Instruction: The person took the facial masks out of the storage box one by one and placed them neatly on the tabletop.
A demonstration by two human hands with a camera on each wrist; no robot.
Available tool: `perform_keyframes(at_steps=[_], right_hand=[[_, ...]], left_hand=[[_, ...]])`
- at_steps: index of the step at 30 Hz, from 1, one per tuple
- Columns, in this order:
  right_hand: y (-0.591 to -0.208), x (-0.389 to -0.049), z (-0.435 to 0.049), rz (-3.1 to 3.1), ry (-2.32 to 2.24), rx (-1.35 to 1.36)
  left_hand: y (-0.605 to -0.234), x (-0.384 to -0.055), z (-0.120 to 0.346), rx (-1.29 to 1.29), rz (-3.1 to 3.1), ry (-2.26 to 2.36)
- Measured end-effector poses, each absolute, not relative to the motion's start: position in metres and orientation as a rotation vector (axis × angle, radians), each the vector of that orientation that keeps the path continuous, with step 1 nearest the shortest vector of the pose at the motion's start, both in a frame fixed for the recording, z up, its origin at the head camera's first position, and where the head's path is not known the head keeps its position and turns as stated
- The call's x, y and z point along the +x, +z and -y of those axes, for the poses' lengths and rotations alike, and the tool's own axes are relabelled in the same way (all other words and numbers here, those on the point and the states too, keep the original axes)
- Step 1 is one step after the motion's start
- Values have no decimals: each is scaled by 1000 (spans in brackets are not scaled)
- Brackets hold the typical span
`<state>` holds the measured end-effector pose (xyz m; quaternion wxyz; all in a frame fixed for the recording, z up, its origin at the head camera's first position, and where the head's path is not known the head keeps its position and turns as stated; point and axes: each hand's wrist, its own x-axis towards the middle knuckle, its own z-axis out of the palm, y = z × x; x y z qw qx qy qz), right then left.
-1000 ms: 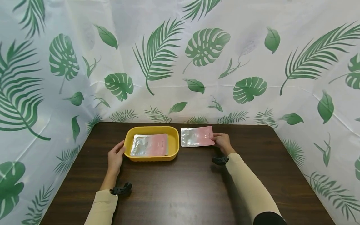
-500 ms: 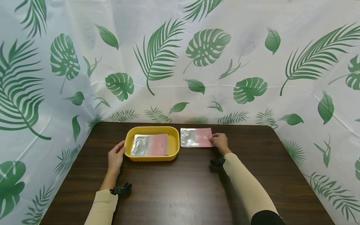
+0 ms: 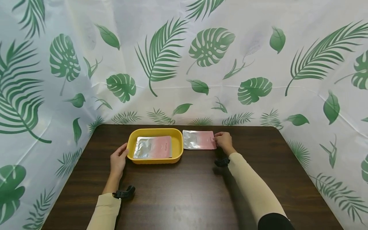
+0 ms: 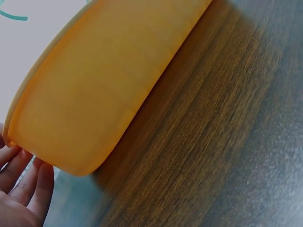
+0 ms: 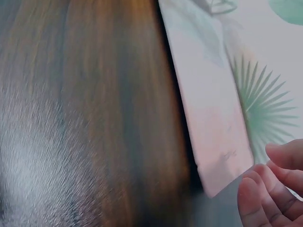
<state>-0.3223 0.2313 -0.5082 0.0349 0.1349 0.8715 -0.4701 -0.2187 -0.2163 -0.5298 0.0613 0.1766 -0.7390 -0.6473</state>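
Observation:
A yellow plastic tray (image 3: 178, 153) stands on the table at centre left, with a silver-and-pink face mask packet (image 3: 153, 147) lying in it. A sliver of another packet shows beneath this one. My left hand (image 3: 118, 159) holds the tray's left rim, thumb at the rim and fingers (image 4: 40, 182) against the end wall. Right beside the tray lies a second face mask packet (image 3: 199, 140), its left end by the tray's right rim. The fingertips of my right hand (image 3: 224, 142) are at its right edge; in the right wrist view the thumb (image 5: 286, 155) sits off the packet (image 5: 208, 104).
The dark wooden table (image 3: 184, 191) reaches back to a white cloth backdrop (image 3: 172, 64) printed with green leaves. A black wrist camera (image 3: 124, 193) sits on the left wrist, another wrist camera (image 3: 222, 162) on the right.
The packet by the right hand has come down level and shifted slightly left toward the tray. My right fingers have loosened at its edge. The left hand and tray have stayed put.

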Motion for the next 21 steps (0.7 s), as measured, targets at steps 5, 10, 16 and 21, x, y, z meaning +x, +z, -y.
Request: perform_keyframes(at_steps=[5, 10, 16, 21], right_hand=[[-495, -320, -224, -2635, -1493, 365], [-482, -321, -213, -2543, -1583, 307], [-464, -322, -192, -2453, -1667, 243], [-452, -322, -170, -2397, -1674, 215]], left_hand=[[-529, -218, 215, 547, 2243, -1955], [-527, -218, 215, 547, 2240, -1957], [-526, -218, 215, 536, 2238, -1963], [-526, -217, 215, 529, 2249, -1953]])
